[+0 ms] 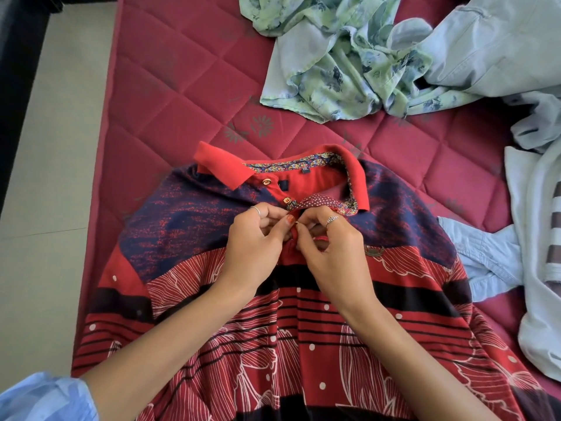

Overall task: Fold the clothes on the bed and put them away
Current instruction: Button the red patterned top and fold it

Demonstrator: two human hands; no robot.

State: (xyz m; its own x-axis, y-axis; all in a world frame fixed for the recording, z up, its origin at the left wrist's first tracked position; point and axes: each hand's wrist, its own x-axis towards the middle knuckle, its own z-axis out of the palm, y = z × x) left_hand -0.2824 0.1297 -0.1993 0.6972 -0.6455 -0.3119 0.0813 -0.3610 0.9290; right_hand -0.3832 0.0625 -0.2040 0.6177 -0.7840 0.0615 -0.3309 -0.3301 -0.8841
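Red polo shirt lies flat, front up, on the near bed. Left hand pinches the placket edge; right hand pinches the facing edge (lowest button hidden between them). Advice: align edges, keep fabric taut. Unfolded clothes far right.

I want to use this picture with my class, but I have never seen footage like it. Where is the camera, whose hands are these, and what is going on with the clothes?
There is no machine here. A person wears the camera on the head, so you look down at their own hands. A red polo shirt lies spread on a red quilted bed. The left hand and right hand pinch the shirt's front opening just below a button, seemingly fastening it before folding. A green flowered garment and pale blue clothes lie crumpled further back, unfolded.
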